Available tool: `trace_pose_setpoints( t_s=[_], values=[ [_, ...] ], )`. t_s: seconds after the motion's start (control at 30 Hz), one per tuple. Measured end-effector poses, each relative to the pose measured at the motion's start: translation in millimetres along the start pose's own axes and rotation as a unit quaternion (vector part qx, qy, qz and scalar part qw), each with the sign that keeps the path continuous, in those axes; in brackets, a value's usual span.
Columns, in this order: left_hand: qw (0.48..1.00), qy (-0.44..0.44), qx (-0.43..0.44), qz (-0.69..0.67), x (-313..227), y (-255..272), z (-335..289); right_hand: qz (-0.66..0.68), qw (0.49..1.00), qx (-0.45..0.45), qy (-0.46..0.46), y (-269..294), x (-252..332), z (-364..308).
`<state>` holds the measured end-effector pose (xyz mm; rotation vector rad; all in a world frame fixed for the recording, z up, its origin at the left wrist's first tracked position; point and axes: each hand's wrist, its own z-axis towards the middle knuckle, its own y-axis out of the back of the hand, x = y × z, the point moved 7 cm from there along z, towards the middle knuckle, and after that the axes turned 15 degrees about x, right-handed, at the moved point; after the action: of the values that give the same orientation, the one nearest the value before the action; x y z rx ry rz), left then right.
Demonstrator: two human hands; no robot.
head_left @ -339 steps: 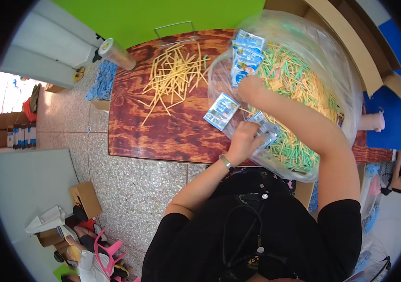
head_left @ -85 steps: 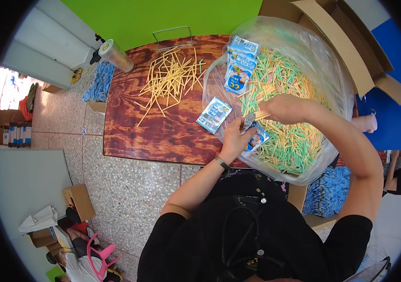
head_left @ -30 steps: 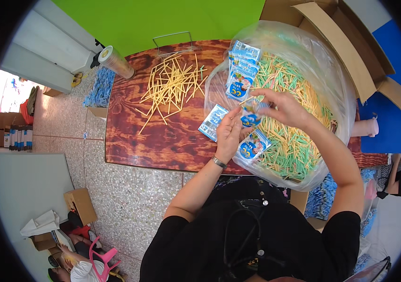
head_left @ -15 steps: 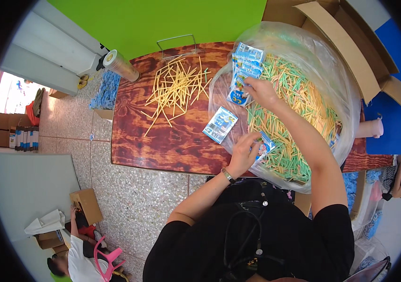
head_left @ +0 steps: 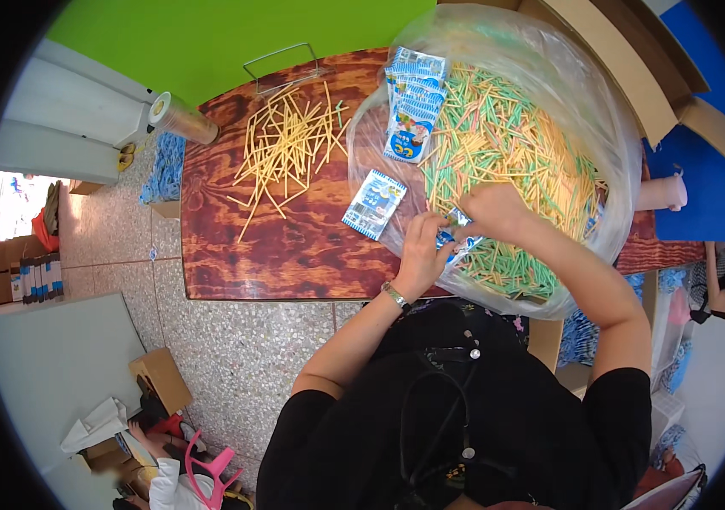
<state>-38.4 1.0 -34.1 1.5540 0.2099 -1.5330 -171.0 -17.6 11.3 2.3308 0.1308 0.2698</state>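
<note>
My left hand (head_left: 420, 253) grips a small blue-and-white plastic packet (head_left: 467, 245) over the near left part of a big clear bag. Closed fingers of my right hand (head_left: 491, 211) meet the same packet at its upper edge; the fingertips are partly hidden. Thin pastel sticks (head_left: 511, 140) in yellow, green and pink fill the clear plastic bag (head_left: 486, 32). Beyond my hands, a fanned stack of similar packets (head_left: 414, 110) rests on the bag's left side. One more loose packet (head_left: 375, 205) lies flat to the left of my left hand.
Longer yellow sticks (head_left: 290, 144) lie in a loose pile on the wooden table (head_left: 235, 268). A clear cylindrical tub (head_left: 185, 119) and a wire stand (head_left: 281, 64) are at its far side. An open cardboard box (head_left: 626, 76) stands far right. Another person (head_left: 171, 480) is at lower left.
My right hand has left the packet stack and come down to the packet in my left hand. The whole view has shifted slightly, and the person at lower left has moved.
</note>
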Motion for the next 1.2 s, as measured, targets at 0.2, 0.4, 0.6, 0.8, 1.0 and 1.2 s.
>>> trace_pose_setpoints(
  t_s=[0.2, 0.4, 0.6, 0.8, 1.0, 1.2],
  values=[
    [1.0, 0.001, -0.004, 0.008, -5, -4, 1, 0.045, 0.993, -0.11, -0.014, -26, -5, -6],
    [0.994, -0.025, -0.023, 0.102, -22, 7, 8, -0.052, 0.975, -0.216, 0.018, -16, 5, -36],
    [0.994, -0.05, 0.008, 0.099, -20, 5, 16, 0.051, 0.932, -0.354, 0.061, -9, -1, -70],
    [0.978, 0.045, 0.155, -0.132, 1, -4, 23, 0.262, 0.913, -0.279, 0.142, -13, -3, -55],
    [0.975, 0.081, 0.137, -0.155, 6, -12, 31, 0.264, 0.886, -0.344, 0.167, -18, -6, -73],
    [0.969, 0.083, 0.132, -0.194, 3, -14, 30, 0.414, 0.835, -0.353, 0.083, -10, -55, -112]
  ],
)
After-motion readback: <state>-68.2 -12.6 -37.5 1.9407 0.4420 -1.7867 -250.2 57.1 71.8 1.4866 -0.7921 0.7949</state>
